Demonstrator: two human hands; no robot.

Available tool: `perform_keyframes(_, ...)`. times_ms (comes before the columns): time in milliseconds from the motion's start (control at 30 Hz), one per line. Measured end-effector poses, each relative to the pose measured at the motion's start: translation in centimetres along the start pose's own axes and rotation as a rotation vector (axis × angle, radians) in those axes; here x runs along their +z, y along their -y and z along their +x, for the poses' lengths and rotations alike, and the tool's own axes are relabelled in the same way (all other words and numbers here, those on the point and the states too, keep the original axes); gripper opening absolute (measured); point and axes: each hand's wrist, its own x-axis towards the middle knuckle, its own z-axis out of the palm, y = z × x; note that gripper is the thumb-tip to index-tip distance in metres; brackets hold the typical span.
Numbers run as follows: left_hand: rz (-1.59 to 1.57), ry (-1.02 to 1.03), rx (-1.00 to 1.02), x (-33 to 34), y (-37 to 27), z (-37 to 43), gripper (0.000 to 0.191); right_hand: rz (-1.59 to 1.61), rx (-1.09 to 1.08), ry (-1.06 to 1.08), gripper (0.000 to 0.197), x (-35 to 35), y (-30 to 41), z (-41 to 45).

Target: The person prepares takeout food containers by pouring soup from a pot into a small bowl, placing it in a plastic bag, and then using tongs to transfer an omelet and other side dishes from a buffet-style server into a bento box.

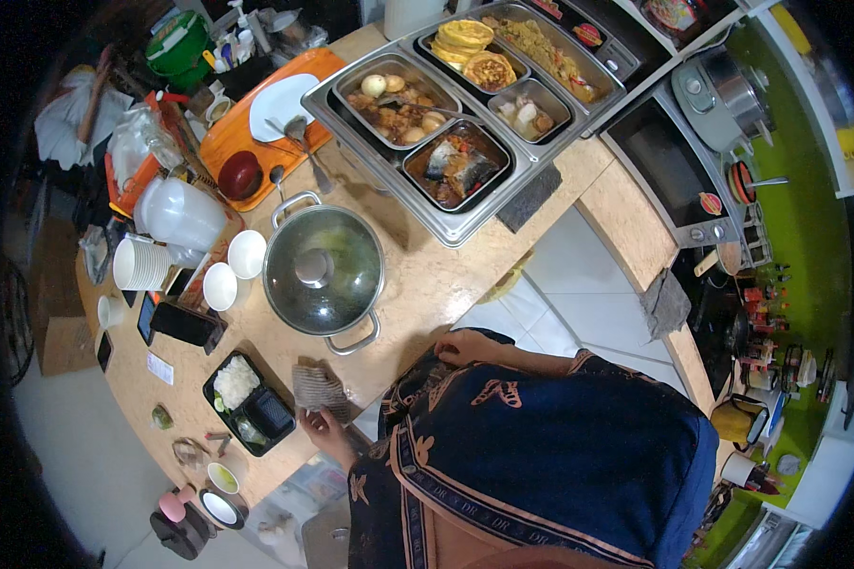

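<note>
My left hand (318,428) is at the near edge of the table, its fingers slightly apart at the lower edge of a folded striped cloth (320,391). Left of the cloth lies a black compartment tray (260,437) with white rice (236,383) and small green items. My right hand (457,348) rests low in front of my body, fingers curled over dark patterned fabric; whether it grips the fabric is unclear. Beyond the cloth stands a pot with a glass lid (324,270), its near handle pointing towards me.
A steel food warmer (455,231) with several filled pans stands at the back. Left are paper cups (220,286), phones (185,323), a plastic jug (185,213) and an orange tray (220,146) with a white plate (282,107). A microwave (662,153) stands right.
</note>
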Motion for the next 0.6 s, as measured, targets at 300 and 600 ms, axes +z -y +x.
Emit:
perform_keyframes(300,-0.238,0.142,-0.046,1.6,-4.6,-1.5,0.039,0.025,-0.341,0.077,0.016,1.7,0.3,3.6)
perform_keyframes(600,0.280,-0.573,0.201,-12.3,0.5,5.5,0.019,0.115,-0.192,0.410,0.020,7.4,10.0,5.7)
